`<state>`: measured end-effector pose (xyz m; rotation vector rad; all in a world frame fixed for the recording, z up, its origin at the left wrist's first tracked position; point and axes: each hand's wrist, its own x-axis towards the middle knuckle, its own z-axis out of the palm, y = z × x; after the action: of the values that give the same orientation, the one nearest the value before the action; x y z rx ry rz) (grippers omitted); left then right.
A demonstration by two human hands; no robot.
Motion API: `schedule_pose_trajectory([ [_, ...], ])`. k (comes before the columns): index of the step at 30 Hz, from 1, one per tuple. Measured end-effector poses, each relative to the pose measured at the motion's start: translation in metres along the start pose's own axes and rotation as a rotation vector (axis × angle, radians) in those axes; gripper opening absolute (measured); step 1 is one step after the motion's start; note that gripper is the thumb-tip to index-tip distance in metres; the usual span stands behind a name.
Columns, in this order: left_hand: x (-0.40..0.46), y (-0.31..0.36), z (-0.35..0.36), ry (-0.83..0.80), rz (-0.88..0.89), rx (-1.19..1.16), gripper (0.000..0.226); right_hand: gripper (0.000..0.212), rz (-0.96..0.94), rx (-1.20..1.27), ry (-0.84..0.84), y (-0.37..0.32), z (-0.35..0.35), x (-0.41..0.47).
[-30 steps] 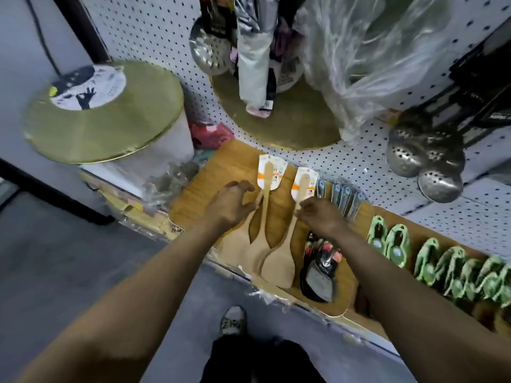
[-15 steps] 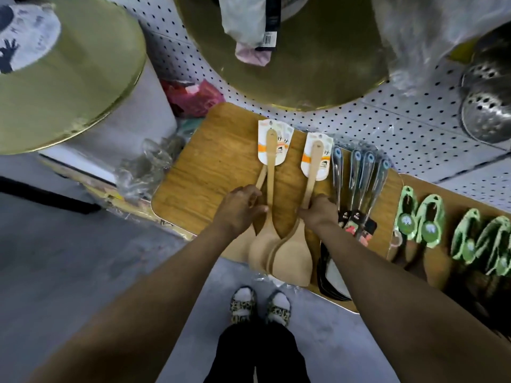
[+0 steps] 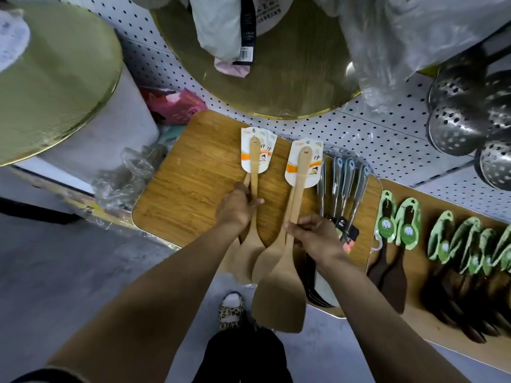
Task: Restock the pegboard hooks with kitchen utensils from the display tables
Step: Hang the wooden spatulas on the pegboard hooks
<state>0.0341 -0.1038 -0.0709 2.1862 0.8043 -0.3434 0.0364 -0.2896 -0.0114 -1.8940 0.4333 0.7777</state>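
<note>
Head view: left grip holds wooden spatula handles; right grip pinches another carded wooden spatula above the bamboo worktop.

On my wooden desk at mid-frame lie wooden spatulas with paper tags, clear-handled utensils just right of them, and on the adjoining wooden desk at the right edge a row of dark spatulas with green cards.
</note>
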Motion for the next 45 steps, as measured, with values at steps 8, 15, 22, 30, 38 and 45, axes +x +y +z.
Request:
schedule_pose_trajectory([
  [8, 0.015, 0.011, 0.017, 0.044, -0.129, -0.044, 0.049, 0.026, -0.047, 0.035, 0.009, 0.012, 0.000, -0.016],
  [15, -0.016, 0.000, -0.007, 0.051, -0.026, -0.067, 0.028, 0.026, -0.071, 0.108, 0.022, 0.013, -0.015, -0.052],
  [22, -0.068, 0.014, -0.048, 0.105, 0.048, -0.075, 0.020, 0.030, -0.136, 0.137, 0.052, 0.006, -0.048, -0.097],
  [30, -0.174, 0.055, 0.001, -0.040, 0.113, -0.224, 0.027, 0.029, -0.229, 0.194, 0.085, 0.052, -0.135, -0.177],
  [38, -0.348, 0.158, 0.122, -0.185, 0.337, -0.300, 0.012, 0.031, -0.279, 0.326, 0.260, 0.160, -0.296, -0.274],
  [45, -0.482, 0.273, 0.214, -0.282, 0.574, -0.400, 0.010, 0.027, -0.342, 0.506, 0.494, 0.241, -0.447, -0.332],
])
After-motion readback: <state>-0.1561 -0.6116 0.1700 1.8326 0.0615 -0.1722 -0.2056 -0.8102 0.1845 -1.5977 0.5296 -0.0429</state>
